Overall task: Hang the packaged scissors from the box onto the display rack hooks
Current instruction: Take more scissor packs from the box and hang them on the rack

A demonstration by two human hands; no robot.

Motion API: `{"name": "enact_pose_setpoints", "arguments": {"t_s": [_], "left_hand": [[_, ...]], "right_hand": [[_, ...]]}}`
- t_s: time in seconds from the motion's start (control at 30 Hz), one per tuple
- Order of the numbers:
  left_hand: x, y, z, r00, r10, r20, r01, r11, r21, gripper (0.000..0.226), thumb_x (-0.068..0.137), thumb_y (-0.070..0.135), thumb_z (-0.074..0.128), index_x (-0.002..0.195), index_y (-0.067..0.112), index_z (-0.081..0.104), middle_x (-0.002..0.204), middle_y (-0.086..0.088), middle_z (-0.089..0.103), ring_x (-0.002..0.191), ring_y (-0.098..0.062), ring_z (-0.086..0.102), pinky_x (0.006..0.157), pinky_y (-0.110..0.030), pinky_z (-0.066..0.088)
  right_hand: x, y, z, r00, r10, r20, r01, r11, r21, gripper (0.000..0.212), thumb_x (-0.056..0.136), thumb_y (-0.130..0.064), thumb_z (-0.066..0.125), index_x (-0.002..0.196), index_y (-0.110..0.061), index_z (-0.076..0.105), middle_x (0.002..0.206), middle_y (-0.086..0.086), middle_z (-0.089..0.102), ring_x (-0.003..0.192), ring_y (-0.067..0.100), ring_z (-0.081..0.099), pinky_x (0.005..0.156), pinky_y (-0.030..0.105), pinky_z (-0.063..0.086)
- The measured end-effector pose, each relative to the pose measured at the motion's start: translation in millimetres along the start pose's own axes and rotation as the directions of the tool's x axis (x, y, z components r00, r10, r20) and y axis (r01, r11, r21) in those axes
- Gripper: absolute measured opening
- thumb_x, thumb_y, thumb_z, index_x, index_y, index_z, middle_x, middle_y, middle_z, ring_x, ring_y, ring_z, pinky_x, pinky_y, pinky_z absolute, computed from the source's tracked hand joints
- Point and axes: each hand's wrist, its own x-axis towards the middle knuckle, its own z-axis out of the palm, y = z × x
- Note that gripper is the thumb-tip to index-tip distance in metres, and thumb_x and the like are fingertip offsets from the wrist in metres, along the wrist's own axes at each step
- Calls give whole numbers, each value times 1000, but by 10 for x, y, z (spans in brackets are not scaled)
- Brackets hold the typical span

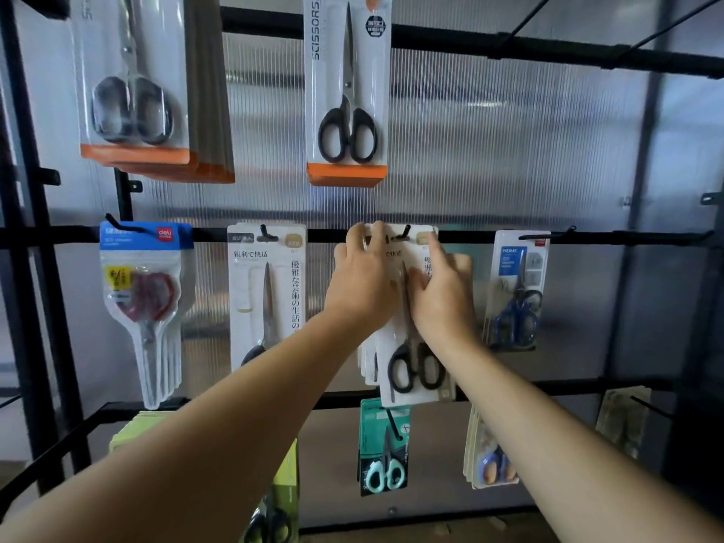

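A white packaged pair of scissors [415,370] with black handles hangs at a hook [403,232] on the middle bar of the display rack [587,239], in front of more packs of the same kind. My left hand [364,276] holds the pack's upper left corner, with its fingertips at the top edge beside the hook. My right hand [442,291] holds the right side, thumb on the front and index finger stretched up to the top right corner. The pack's hang hole is hidden behind my fingers. The box is out of view.
An identical white pack [266,291] hangs on the neighbouring hook to the left, and a blue-topped pack [145,276] further left. A blue-handled pack [517,291] hangs to the right. Orange-based packs [346,92] hang above, a teal pack [386,448] below. Bare hooks stick out at the upper right.
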Motion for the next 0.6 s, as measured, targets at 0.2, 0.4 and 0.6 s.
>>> {"name": "enact_pose_setpoints", "arguments": {"t_s": [0.2,0.4,0.6], "left_hand": [[-193,-210,200,996,80,24,-84,959,272,82,96,23,50,155,21,-7,163,-12,-7,143,-36,15,109,-48,37],[-860,-330,485,1000,12,29,-18,975,220,86,95,27,56,156,21,-4,163,-12,-3,145,-35,14,107,-46,37],[-1816,-578,861,976,13,215,-83,944,320,82,95,35,55,156,21,2,163,-10,3,146,-33,11,113,-48,28]], "right_hand": [[-125,120,80,997,-75,-8,74,992,-99,67,97,-25,56,154,-30,20,129,8,36,99,21,52,75,30,44],[-806,530,188,992,47,116,-20,976,-218,74,95,-32,59,154,-20,17,142,12,34,125,32,45,90,38,43],[-1709,940,170,933,192,304,-43,899,-436,77,98,-42,49,156,-12,7,152,14,29,136,32,34,100,40,37]]}}
